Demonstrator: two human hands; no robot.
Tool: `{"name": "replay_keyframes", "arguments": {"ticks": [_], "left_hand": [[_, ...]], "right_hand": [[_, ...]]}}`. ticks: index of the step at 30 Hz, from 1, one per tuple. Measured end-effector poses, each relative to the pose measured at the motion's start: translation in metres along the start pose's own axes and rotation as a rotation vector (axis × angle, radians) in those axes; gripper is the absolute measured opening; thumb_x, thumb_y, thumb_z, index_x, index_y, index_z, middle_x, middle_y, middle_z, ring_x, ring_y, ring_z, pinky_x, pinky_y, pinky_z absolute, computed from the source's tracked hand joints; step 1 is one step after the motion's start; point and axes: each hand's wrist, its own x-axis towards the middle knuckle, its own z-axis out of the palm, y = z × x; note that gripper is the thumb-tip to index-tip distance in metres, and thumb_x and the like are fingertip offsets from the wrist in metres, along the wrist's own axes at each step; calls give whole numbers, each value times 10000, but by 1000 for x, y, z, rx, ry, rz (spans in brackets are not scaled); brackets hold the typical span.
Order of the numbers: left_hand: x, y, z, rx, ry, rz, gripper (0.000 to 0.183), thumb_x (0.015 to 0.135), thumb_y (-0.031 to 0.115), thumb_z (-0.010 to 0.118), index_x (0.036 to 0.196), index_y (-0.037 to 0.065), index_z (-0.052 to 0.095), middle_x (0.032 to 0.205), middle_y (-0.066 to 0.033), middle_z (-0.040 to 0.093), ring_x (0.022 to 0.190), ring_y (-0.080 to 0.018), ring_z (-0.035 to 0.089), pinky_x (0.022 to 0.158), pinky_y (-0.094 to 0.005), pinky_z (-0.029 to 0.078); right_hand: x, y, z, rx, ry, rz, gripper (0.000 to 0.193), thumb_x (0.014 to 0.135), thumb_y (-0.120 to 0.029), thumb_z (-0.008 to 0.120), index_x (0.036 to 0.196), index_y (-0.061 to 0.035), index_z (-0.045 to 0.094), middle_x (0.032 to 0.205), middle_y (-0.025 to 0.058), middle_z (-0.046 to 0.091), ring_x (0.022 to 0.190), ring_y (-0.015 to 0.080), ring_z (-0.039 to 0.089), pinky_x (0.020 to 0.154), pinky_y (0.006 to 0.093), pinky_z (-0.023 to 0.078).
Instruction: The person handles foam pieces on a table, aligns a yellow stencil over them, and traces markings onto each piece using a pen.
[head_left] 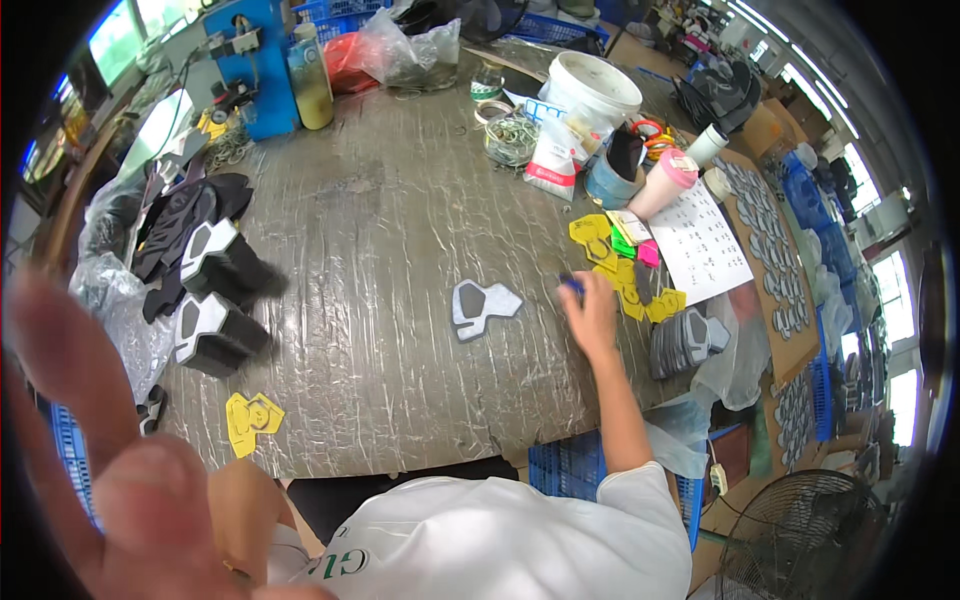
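Note:
My left hand (150,490) looms large and blurred at the lower left, raised close to the camera, with its fingers apart and nothing visible in them. Over the right part of the table, my right hand (592,312) is closed around a small dark blue pen (571,284). Left of that hand lies a single grey-and-white cut piece (497,301) with a dark edge. Yellow cut templates (630,285) lie just beyond my right hand. A stack of dark pieces (682,342) stands to its right.
Two dark stacks with white tops (222,335) stand at the left, beside black cut parts (200,215). Near the front edge lies a yellow template (250,422). A white bucket (595,85), a pink bottle (664,186) and a printed sheet (705,245) occupy the far right.

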Motion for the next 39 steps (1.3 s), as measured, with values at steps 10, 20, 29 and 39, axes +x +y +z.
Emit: {"name": "replay_keyframes", "arguments": {"ticks": [10,20,29,39], "left_hand": [[20,-52,12,204,-69,430,225,829,319,763,663,216,650,1074,11,421,1127,-177,343,829,-350,315],[15,-3,53,450,67,-172,273,986,297,557,929,53,665,1392,-81,473,1390,-225,330,1080,-494,367],[-21,39,23,580,225,-728,286,1053,206,447,1140,-62,493,1235,-75,590,1243,-141,556,1176,-355,378],[14,-14,42,654,439,-603,304,1064,314,335,1036,30,440,1133,-163,546,1007,-194,575,1036,-413,460]], "right_hand": [[65,71,17,-570,38,-63,234,830,-211,708,960,-37,620,917,143,648,938,325,579,824,444,465],[53,51,5,671,78,344,204,954,-194,626,939,5,670,742,-55,576,642,47,481,578,249,384],[41,-20,-14,647,-194,276,192,987,-198,602,1004,-12,644,774,-35,564,702,49,490,635,223,381],[38,-44,4,597,-503,86,230,992,-226,565,968,0,605,760,-14,525,731,79,466,665,263,395]]}}
